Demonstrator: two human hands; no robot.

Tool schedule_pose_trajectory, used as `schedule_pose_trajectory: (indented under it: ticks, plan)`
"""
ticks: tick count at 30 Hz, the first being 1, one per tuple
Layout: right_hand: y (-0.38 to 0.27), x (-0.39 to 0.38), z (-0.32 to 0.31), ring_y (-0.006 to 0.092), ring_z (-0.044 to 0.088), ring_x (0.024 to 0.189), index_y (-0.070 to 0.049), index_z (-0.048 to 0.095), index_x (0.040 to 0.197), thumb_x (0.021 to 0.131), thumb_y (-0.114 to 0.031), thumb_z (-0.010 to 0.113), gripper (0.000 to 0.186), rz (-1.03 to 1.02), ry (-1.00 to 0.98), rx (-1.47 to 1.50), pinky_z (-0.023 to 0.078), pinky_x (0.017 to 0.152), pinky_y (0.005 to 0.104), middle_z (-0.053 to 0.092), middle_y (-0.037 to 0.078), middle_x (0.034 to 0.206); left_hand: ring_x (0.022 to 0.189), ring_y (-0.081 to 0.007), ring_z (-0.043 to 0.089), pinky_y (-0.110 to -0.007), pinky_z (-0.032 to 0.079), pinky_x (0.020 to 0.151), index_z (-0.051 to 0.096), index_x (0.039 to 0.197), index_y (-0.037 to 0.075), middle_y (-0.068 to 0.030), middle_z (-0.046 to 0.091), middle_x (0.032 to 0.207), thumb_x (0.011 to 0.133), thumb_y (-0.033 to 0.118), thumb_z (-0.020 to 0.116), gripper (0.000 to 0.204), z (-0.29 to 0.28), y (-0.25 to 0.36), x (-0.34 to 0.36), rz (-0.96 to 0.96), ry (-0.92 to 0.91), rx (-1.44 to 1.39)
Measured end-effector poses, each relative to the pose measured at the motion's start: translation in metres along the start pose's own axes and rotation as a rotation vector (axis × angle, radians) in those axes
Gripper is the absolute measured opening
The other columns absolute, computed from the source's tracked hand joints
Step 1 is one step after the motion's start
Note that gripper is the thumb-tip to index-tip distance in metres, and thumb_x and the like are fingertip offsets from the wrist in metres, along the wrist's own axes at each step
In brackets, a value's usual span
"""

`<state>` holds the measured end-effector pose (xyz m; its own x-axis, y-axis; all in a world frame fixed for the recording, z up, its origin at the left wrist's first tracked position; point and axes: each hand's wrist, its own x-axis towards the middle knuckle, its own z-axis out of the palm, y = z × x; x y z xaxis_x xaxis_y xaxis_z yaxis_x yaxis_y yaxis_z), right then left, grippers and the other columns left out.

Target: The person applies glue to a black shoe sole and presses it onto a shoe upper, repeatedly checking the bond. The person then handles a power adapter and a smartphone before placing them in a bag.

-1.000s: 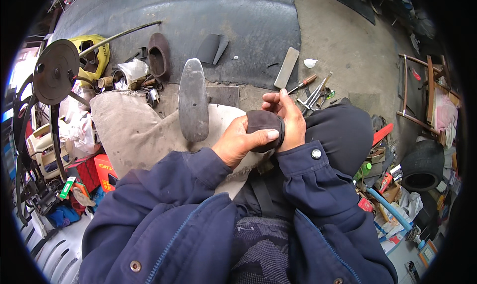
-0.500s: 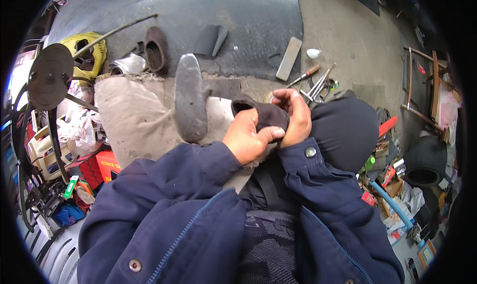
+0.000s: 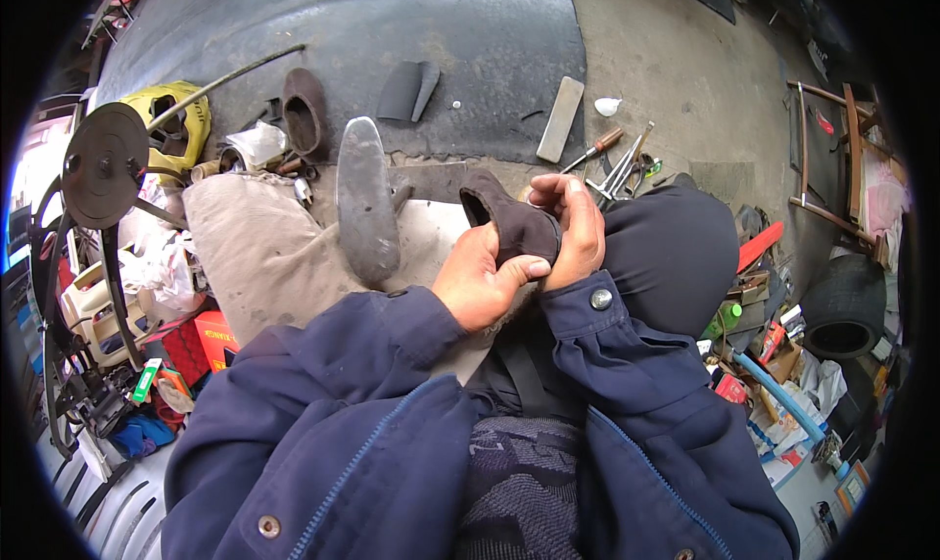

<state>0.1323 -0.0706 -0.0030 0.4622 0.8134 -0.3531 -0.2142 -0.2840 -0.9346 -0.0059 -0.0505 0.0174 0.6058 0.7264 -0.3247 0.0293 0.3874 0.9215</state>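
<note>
1. While the dark brown shoe (image 3: 529, 225) is held above the lap, its opening is turned toward the upper left.
2. The shoe's near side is gripped by the left hand (image 3: 477, 281), fingers closed around it, thumb laid along the side.
3. The right hand (image 3: 580, 232) is cupped by the shoe's right end, fingers bent; whether anything is pinched within cannot be told.
4. The left knee is covered by a beige cloth (image 3: 257, 252); a grey metal sole-shaped plate (image 3: 368, 198) is seen over it, left of the shoe and apart from it.
5. A second brown shoe (image 3: 306, 115) is placed on a dark mat (image 3: 470, 41), beyond the plate and to its left.
6. On the mat, near its right edge, a grey oblong block (image 3: 561, 119) is noted; just beside it, a screwdriver-like tool (image 3: 604, 141) is seen on the floor.
</note>
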Motion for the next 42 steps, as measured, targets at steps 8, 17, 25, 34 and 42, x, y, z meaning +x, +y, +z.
schedule_pose_trajectory:
  ticks: [8, 17, 25, 34, 42]
  plan:
    - [-0.014, 0.001, 0.002, 0.0162, 0.059, 0.091, 0.000, 0.064, 0.104, 0.105, -0.033, 0.039, 0.041, -0.017, -0.121, 0.135, 0.046, 0.085, 0.0297, 0.064, 0.008, 0.098, 0.087, -0.0186, 0.062, -0.033, 0.049, 0.084, 0.065, 0.106, 0.001, -0.0078, 0.069, 0.095, 0.090, 0.009, 0.069, 0.018, -0.012, 0.006, 0.002, 0.288, -0.118, 0.239]
    - [0.011, 0.012, -0.002, 0.0131, 0.065, 0.088, 0.002, 0.061, 0.117, 0.106, -0.044, 0.042, 0.050, 0.471, -0.273, 0.417, 0.052, 0.082, 0.0266, 0.068, 0.008, 0.101, 0.111, -0.0356, 0.058, -0.042, 0.047, 0.095, 0.066, 0.103, 0.006, -0.0138, 0.062, 0.114, 0.068, -0.012, 0.067, 0.039, -0.019, 0.009, -0.006, 0.338, -0.255, 0.382]
    - [0.022, -0.001, -0.004, 0.0154, 0.063, 0.091, 0.002, 0.063, 0.111, 0.106, -0.035, 0.046, 0.041, 0.135, -0.163, 0.068, 0.050, 0.082, 0.0288, 0.065, 0.008, 0.100, 0.097, -0.0327, 0.063, -0.040, 0.049, 0.087, 0.068, 0.102, 0.006, -0.0127, 0.066, 0.102, 0.075, -0.011, 0.069, 0.032, -0.017, 0.007, -0.006, 0.317, -0.258, 0.435]
    - [0.023, 0.017, -0.005, 0.0109, 0.060, 0.091, -0.002, 0.061, 0.115, 0.105, -0.032, 0.046, 0.035, 0.188, -0.106, 0.033, 0.048, 0.084, 0.0260, 0.064, 0.005, 0.102, 0.104, -0.0338, 0.061, -0.042, 0.046, 0.094, 0.068, 0.106, 0.005, -0.0142, 0.066, 0.107, 0.075, -0.002, 0.071, 0.032, -0.019, 0.010, 0.014, 0.354, -0.299, 0.464]
    - [0.006, 0.005, -0.004, 0.0188, 0.060, 0.107, 0.000, 0.053, 0.126, 0.105, -0.032, 0.046, 0.040, 0.232, -0.143, 0.307, 0.046, 0.095, 0.0314, 0.060, 0.014, 0.117, 0.096, -0.0116, 0.061, -0.031, 0.050, 0.086, 0.062, 0.117, -0.001, -0.0059, 0.067, 0.103, 0.090, 0.019, 0.071, 0.035, -0.014, 0.012, 0.005, -0.141, -0.085, -0.051]
